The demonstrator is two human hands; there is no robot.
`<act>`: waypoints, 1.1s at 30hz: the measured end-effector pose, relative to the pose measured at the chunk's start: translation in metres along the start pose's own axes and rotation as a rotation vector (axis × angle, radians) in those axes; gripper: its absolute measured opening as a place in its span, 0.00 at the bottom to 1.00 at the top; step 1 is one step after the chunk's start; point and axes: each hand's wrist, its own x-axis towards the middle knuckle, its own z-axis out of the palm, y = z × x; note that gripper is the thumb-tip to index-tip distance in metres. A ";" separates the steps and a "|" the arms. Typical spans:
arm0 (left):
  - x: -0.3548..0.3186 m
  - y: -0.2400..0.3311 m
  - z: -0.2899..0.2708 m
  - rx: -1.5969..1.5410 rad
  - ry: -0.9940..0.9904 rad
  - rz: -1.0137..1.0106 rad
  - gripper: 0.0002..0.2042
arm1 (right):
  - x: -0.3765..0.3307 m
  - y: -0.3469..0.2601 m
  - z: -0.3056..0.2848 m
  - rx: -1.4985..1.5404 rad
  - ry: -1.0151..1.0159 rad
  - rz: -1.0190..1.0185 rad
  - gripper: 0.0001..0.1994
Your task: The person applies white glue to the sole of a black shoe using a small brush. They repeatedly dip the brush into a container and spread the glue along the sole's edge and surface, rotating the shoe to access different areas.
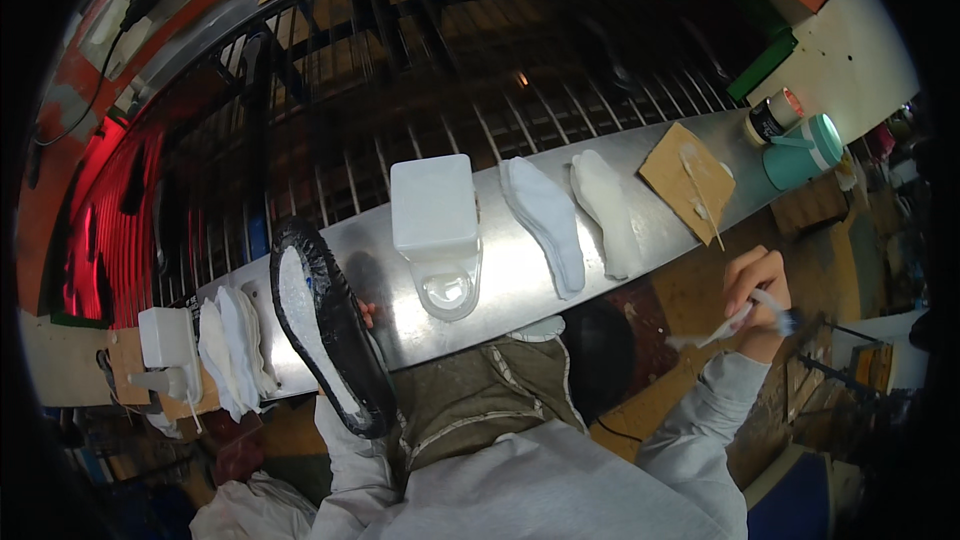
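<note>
My left hand [367, 315] is mostly hidden behind a black shoe upper [352, 340], with only its fingertips showing at the right side. It grips the upper, which is tilted with its underside up. A long white insole [302, 302] lies along that underside, framed by the black gathered edge. Out to the right, off the metal bench, my right hand [756, 290] is closed around a slim whitish tool [735, 325], too blurred to tell its kind. The nearest thing on the bench is a brown cardboard piece [665, 168] with a thin stick and white smears on it.
Across the metal bench [400, 325] stand a white plastic container [433, 202], pale insole stacks [540, 215] [605, 210], a teal cup [803, 152] and a dark can [768, 120]. More insoles [235, 345] and a white box [167, 340] sit left. Metal bars [570, 125] run behind.
</note>
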 end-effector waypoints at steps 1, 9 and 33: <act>0.001 0.000 0.002 -0.001 0.000 0.001 0.34 | -0.002 0.000 0.005 -0.013 0.147 -0.008 0.12; 0.000 -0.002 0.015 -0.017 0.017 0.059 0.38 | 0.072 -0.026 0.057 -0.059 0.681 0.010 0.13; -0.010 0.000 0.065 -0.405 0.176 0.303 0.47 | 0.116 -0.004 0.178 -0.220 -0.220 0.075 0.13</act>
